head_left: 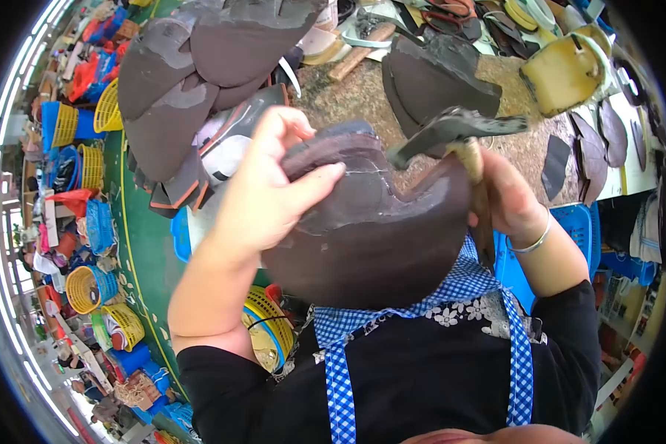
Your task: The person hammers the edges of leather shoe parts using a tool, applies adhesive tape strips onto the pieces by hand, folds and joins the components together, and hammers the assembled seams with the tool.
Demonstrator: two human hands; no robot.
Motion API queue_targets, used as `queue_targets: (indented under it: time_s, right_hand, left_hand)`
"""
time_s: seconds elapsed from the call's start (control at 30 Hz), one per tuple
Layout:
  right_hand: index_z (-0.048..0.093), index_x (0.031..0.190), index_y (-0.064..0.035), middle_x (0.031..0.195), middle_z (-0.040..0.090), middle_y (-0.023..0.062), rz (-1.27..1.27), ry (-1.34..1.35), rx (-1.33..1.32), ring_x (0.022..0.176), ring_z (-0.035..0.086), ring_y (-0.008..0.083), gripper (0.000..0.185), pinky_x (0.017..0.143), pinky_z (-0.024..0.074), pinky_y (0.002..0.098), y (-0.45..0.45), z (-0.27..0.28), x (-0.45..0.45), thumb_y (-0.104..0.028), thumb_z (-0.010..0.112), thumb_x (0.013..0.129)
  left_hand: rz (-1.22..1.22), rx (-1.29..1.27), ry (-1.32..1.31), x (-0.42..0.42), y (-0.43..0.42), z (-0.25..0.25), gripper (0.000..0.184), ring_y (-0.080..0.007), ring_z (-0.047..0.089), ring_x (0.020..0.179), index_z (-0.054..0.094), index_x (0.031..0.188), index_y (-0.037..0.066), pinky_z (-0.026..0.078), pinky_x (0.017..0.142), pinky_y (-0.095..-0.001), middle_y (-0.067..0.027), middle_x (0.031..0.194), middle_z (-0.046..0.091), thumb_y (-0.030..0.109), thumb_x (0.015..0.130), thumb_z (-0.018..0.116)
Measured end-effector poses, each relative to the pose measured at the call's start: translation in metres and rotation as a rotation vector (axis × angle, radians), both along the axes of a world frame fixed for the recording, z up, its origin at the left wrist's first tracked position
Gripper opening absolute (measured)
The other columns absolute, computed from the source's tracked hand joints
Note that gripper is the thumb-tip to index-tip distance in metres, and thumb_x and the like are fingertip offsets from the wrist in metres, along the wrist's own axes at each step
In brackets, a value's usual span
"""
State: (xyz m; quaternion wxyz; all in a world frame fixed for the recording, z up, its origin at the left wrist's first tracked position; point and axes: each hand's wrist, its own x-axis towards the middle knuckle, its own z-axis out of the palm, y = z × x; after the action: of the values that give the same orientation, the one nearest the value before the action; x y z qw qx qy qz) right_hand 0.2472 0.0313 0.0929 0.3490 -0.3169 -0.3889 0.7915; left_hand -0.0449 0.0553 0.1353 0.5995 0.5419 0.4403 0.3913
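Note:
My left hand (277, 181) is closed on the upper edge of a dark brown curved sheet piece (370, 251), with the thumb lying on its near face. Grey smears run along the notched top edge of this piece. Closed around the wooden handle of a hammer (459, 133), my right hand (507, 192) is at the right of the piece. The hammer's worn metal head lies level with the notch; whether it touches the edge I cannot tell. A similar brown piece (433, 85) rests on the bench behind.
More brown pieces (237, 44) are heaped at the upper left of the worn bench top (325, 92). A wooden-handled tool (361, 53) and a yellowish container (566, 74) are at the back. Below the bench is a blue crate (573, 229). Baskets (85, 288) line the green floor (144, 244) on the left.

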Motion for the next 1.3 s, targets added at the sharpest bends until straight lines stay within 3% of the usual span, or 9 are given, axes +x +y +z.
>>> queue_targets:
  time_s: [0.13,0.2,0.4,0.63,0.7,0.83,0.97,1.17,1.3]
  right_hand:
    - [0.053,0.126,0.0039,0.104,0.063,0.0059,0.102,-0.418,0.148,0.079,0.056,0.0067,0.059,0.066,0.0472,0.0232,-0.003,0.002,-0.008,-0.015,0.080,0.077]
    - [0.060,0.115,-0.0001,0.102,0.063,0.0044,0.151,-0.579,-0.133,0.074,0.058,0.0053,0.044,0.061,0.0464,0.0216,-0.008,0.007,-0.009,0.006,0.076,0.074]
    - [0.061,0.115,0.0004,0.101,0.063,0.0004,0.170,-0.522,0.140,0.101,0.057,0.0098,0.040,0.092,0.0456,0.0315,-0.026,-0.027,0.003,0.008,0.072,0.077]
    - [0.059,0.122,-0.0016,0.088,0.058,-0.0034,0.139,-0.474,0.235,0.081,0.050,0.0073,0.046,0.075,0.0462,0.0263,-0.034,-0.035,0.014,-0.004,0.077,0.080]
    - [0.061,0.123,-0.0035,0.085,0.059,-0.0002,0.207,-0.682,0.340,0.077,0.051,0.0097,0.046,0.073,0.0476,0.0282,-0.039,-0.035,0.017,-0.004,0.076,0.080]
    - [0.061,0.123,-0.0050,0.085,0.062,0.0059,0.226,-0.677,0.369,0.076,0.055,0.0148,0.053,0.073,0.0486,0.0292,-0.040,-0.036,0.021,-0.017,0.083,0.075]
    - [0.061,0.117,-0.0033,0.080,0.060,0.0141,-0.050,-0.938,0.853,0.074,0.061,0.0314,0.077,0.068,0.0499,0.0367,-0.034,-0.029,0.022,-0.041,0.092,0.057]
    - [0.059,0.090,-0.0023,0.084,0.065,0.0167,-0.090,-0.720,0.827,0.078,0.064,0.0366,0.035,0.068,0.0510,0.0393,-0.035,-0.065,-0.008,-0.016,0.082,0.068]
    - [0.061,0.078,-0.0040,0.071,0.058,0.0096,-0.059,-0.820,0.722,0.062,0.056,0.0266,0.025,0.060,0.0462,0.0359,-0.032,-0.068,-0.008,-0.015,0.081,0.068]
  left_hand:
    - [0.101,-0.113,0.024,0.019,-0.007,-0.055,0.042,-0.0103,0.056,0.091,0.047,0.116,0.006,0.047,0.080,-0.0270,-0.0035,0.104,0.055,0.000,0.083,0.072]
    - [0.221,-0.488,-0.466,0.016,-0.008,-0.053,0.036,-0.0104,0.058,0.090,0.052,0.115,0.006,0.047,0.081,-0.0271,-0.0026,0.101,0.060,0.001,0.085,0.071]
    - [0.290,-0.299,-0.503,0.001,0.004,-0.095,0.036,-0.0098,0.061,0.091,0.053,0.118,0.008,0.046,0.080,-0.0255,0.0004,0.090,0.067,0.005,0.087,0.070]
    - [0.112,-0.149,-0.154,0.004,0.006,-0.100,0.049,-0.0102,0.058,0.100,0.048,0.131,0.005,0.046,0.083,-0.0255,-0.0036,0.107,0.063,0.015,0.089,0.071]
    - [-0.285,-0.244,-0.141,0.016,-0.005,-0.099,0.039,-0.0075,0.057,0.096,0.056,0.121,0.003,0.046,0.080,-0.0224,-0.0015,0.107,0.062,0.015,0.089,0.072]
    - [-0.438,-0.330,0.133,0.024,-0.005,-0.091,0.016,-0.0066,0.058,0.088,0.065,0.103,0.002,0.046,0.073,-0.0227,0.0003,0.096,0.063,0.008,0.089,0.069]
    - [-0.512,0.155,0.273,0.051,-0.033,-0.098,0.014,-0.0289,0.067,0.078,0.065,0.101,0.002,0.052,0.074,-0.0335,-0.0114,0.087,0.069,0.008,0.089,0.064]
    - [-0.374,0.299,0.414,0.058,-0.038,-0.100,0.017,-0.0325,0.068,0.079,0.066,0.103,0.006,0.052,0.070,-0.0362,-0.0157,0.088,0.068,0.014,0.088,0.066]
    - [-0.415,-0.037,0.402,0.037,-0.039,-0.102,0.021,-0.0316,0.067,0.069,0.067,0.099,0.005,0.051,0.064,-0.0362,-0.0147,0.081,0.067,0.022,0.086,0.071]
